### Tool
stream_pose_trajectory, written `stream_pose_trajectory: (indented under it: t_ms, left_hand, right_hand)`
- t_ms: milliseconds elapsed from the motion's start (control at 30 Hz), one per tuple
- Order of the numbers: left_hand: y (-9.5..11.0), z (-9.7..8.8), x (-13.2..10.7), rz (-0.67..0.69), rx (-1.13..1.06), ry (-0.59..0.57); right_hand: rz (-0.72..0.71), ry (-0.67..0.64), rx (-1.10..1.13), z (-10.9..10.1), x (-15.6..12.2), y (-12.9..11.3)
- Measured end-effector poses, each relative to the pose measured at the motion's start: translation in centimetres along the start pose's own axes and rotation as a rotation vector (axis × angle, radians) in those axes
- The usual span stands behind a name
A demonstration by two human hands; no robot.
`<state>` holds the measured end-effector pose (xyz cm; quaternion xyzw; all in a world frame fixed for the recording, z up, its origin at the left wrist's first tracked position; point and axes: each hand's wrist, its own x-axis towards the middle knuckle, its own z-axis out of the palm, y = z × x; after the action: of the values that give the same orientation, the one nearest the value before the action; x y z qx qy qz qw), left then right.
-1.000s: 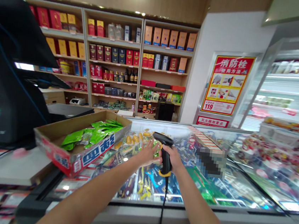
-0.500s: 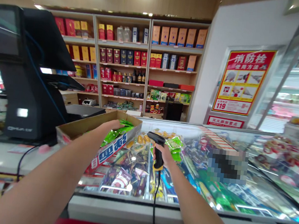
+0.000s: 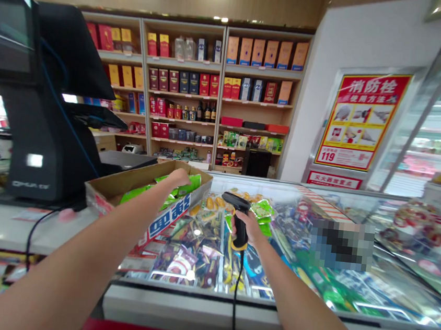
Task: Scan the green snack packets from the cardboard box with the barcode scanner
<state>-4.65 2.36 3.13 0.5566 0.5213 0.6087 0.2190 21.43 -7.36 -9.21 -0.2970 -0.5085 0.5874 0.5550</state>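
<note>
As you look forward and down from the head camera, both of your bare arms reach out over a shop counter. Your left hand (image 3: 180,177) is at the far side of an open cardboard box (image 3: 163,221), with its fingers (image 3: 183,175) curled down by the green foil packets (image 3: 192,184) inside. The fingertips are partly hidden, so you cannot tell whether they have closed on a packet or only touch one. The packets overlap too much for an exact count, though at least three show. Your right hand (image 3: 248,230) is clenched round the grip of one black barcode scanner (image 3: 241,217) with a yellow band, held upright over the glass top of a chest freezer (image 3: 281,190). Its black cable (image 3: 234,308) hangs down past the freezer's front edge. Under the glass lie many packaged snacks (image 3: 183,250), too jumbled and glare-streaked to count. To the right, a pixelated patch (image 3: 341,246) hides whatever is behind it. On the left stands one black point-of-sale terminal (image 3: 40,114), cut off by the frame. Farther back are three bays of wooden shelves (image 3: 218,107) holding boxed goods and bottles, and one red fire-hydrant poster (image 3: 361,119) hangs on the white wall.
</note>
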Motion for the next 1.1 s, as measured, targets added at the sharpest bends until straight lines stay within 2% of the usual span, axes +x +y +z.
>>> stream_pose_trajectory:
  t_ms: [100, 167, 233, 300, 400, 533, 600, 800, 967, 1100]
  left_hand:
    - [1.7, 0.4, -1.5, -0.139, -0.004, 0.012]
    - [1.9, 1.4, -4.1, -0.218, -0.248, -0.011]
    - [0.9, 2.8, -7.3, -0.281, -0.612, -0.076]
    - [-1.0, 4.4, -10.1, -0.402, -0.86, -0.075]
    - [-4.2, 6.2, -12.6, -0.457, -0.985, -0.112]
    - [-6.4, 7.4, -13.0, -0.387, -0.95, -0.208]
    - [-6.5, 7.6, -12.7, -0.364, -0.933, -0.173]
    - [-6.5, 7.7, -12.0, -0.371, -0.935, 0.038]
    - [-6.9, 8.0, -12.1, -0.384, -0.933, 0.072]
    - [-6.9, 8.1, -12.1, -0.386, -0.967, 0.063]
  right_hand:
    - [0.011, 0.003, 0.001, 0.1, -0.1, -0.1]
    - [0.011, 0.006, 0.015, 0.1, -0.1, -0.3]
    - [0.012, 0.016, 0.031, 0.2, -0.1, -0.4]
    - [0.002, 0.033, 0.041, 0.1, 0.0, -0.4]
    - [-0.013, 0.041, 0.042, 0.0, 0.1, -0.3]
    - [-0.014, 0.011, 0.006, -0.3, 0.2, -0.2]
    - [-0.007, -0.01, -0.024, -0.4, 0.2, -0.4]
    - [0.002, -0.062, -0.107, -0.2, -0.3, -1.3]
    - [-0.005, -0.112, -0.153, 0.6, -0.7, -1.7]
    - [0.025, -0.1, -0.146, 1.0, -0.8, -1.6]
